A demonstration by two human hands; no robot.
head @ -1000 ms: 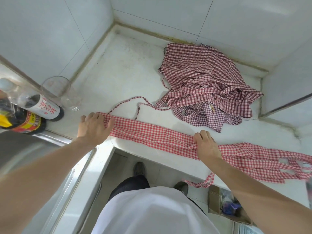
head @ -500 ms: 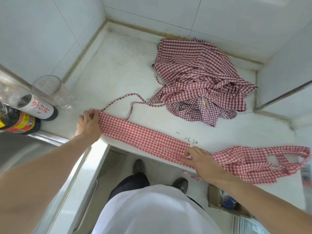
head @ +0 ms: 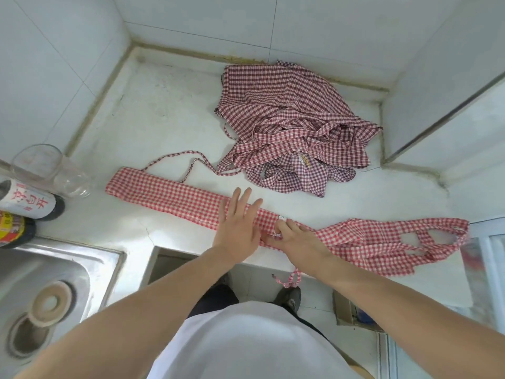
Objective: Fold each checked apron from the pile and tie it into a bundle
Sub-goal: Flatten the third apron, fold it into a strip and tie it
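A: Nearest the camera, what do you note?

B: White shirt front, two bare forearms reaching out over the counter edge (head: 207,255). Steel sink (head: 54,272) to the low left, with a drain ring in its basin.

A: The hands?

B: Left hand (head: 238,225) lies flat, fingers straight and spread, pressing on the folded apron (head: 175,196). Right hand (head: 296,237) sits just beside it, touching; its fingertips are bent down onto the cloth where the strip narrows. Whether they pinch a fold or only press, I cannot tell.

A: And that apron?

B: A long red-checked strip along the front of the counter, left end near the drinking glass (head: 52,168), right end bunched with its loops open near the far right edge. One tie (head: 291,279) hangs off the counter edge below the right wrist. A thin tie (head: 180,157) curls from the strip's left end toward the pile.

A: Further back?

B: The pile of checked aprons (head: 295,124), crumpled, darker red, in the back corner by the tiled wall. Two dark bottles (head: 30,203) stand at the far left beside the glass.
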